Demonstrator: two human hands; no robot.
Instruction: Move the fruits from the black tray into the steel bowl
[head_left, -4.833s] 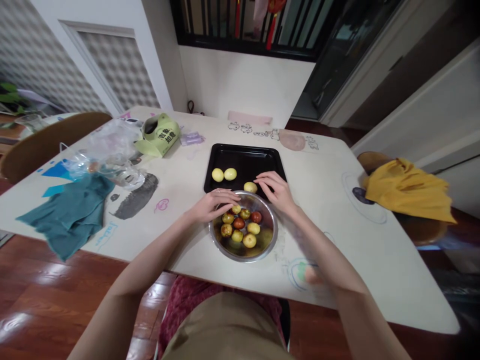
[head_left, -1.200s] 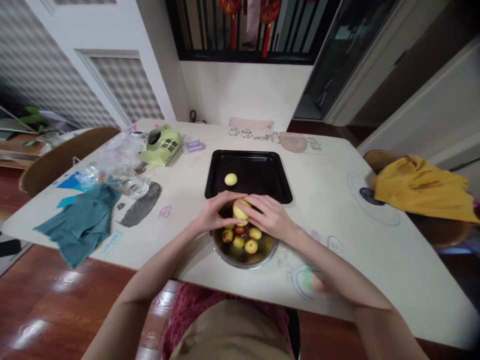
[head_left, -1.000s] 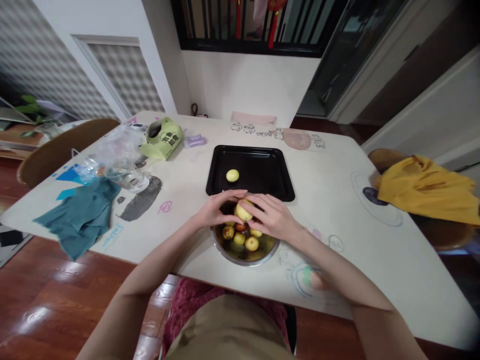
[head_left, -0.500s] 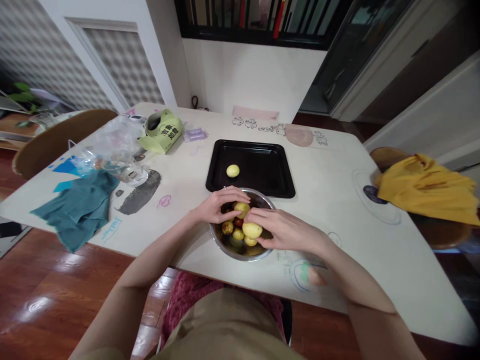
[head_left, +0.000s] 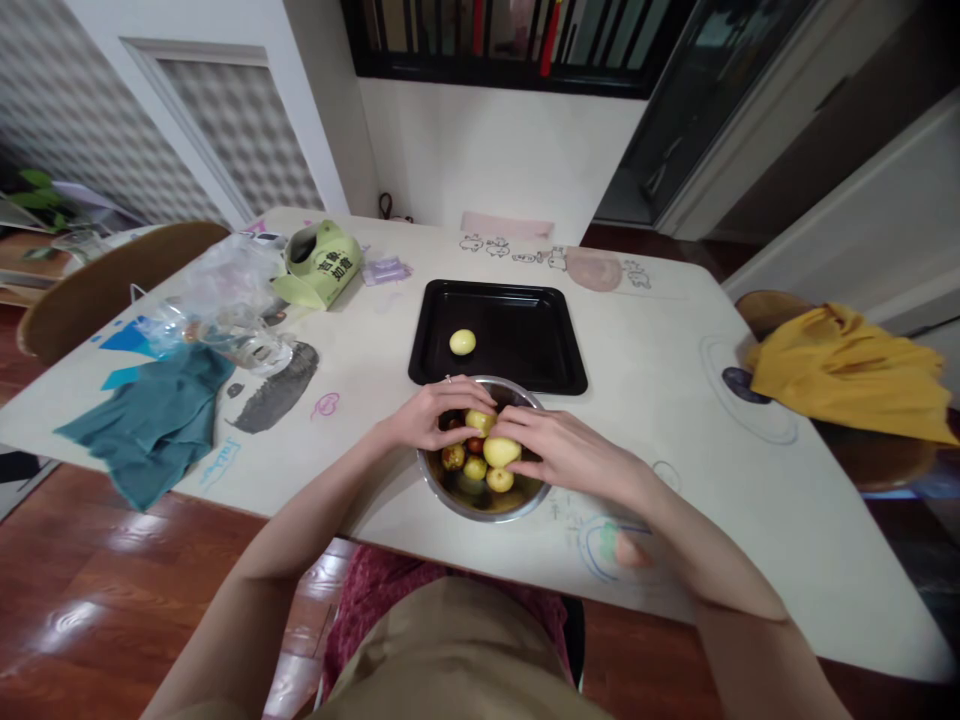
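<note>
A steel bowl [head_left: 484, 512] stands at the near side of the table, holding several smooth yellow and reddish-brown fruits. My left hand [head_left: 439, 412] reaches over its left rim, fingers curled round a yellow fruit [head_left: 481, 421]. From the right, my right hand [head_left: 559, 448] has thumb and fingers closed about a larger pale yellow fruit [head_left: 501, 452]. Below that lie a yellow fruit [head_left: 500, 480], a greenish-yellow one [head_left: 475, 468] and a brown-mottled one [head_left: 453, 457]. Just beyond the bowl is a black baking tray [head_left: 525, 340] with one pale yellow-green fruit [head_left: 462, 342] on it.
To the left lie a teal cloth [head_left: 154, 420], a glass jug [head_left: 259, 345], clear plastic bags [head_left: 225, 280] and a green carton [head_left: 322, 265]. A small purple packet [head_left: 386, 271] is near the carton. A yellow garment [head_left: 847, 375] hangs over the chair at the right.
My right hand has lowered the larger yellow fruit slightly among the others and its fingers have shifted on it. My left hand stays round its fruit. The view has moved a little.
</note>
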